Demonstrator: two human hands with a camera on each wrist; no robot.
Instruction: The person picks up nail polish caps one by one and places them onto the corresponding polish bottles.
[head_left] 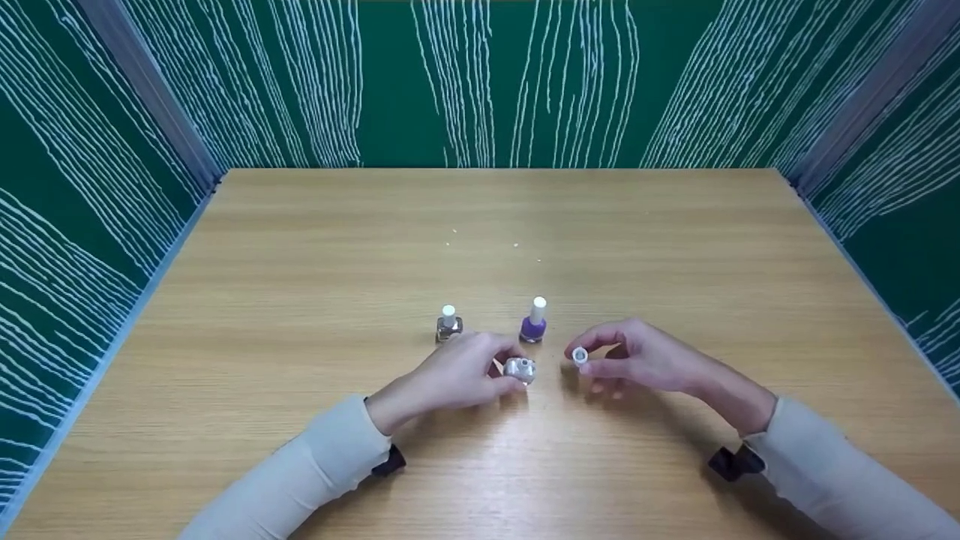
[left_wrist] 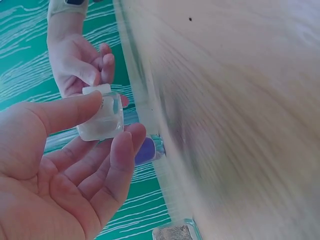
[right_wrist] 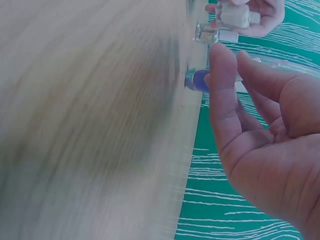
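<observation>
My left hand (head_left: pixel 466 373) pinches an uncapped nail polish bottle (head_left: pixel 519 370) between thumb and fingers. In the left wrist view this bottle (left_wrist: pixel 102 122) is clear glass with whitish contents. To its right, my right hand (head_left: pixel 651 361) holds a small white cap (head_left: pixel 580 355) between thumb and forefinger, its hollow end facing up towards the head camera. A purple nail polish bottle (head_left: pixel 533 328) with a white cap stands upright just beyond the two hands. Another capped bottle (head_left: pixel 448 327), with dark glittery contents, stands behind my left hand, which partly covers its base.
The wooden table (head_left: pixel 300 247) carries a few tiny white specks (head_left: pixel 515 245) further back. Green panels with wavy white lines (head_left: pixel 420 90) border it at the back and both sides. Dark straps (head_left: pixel 735 463) show at the sleeve cuffs.
</observation>
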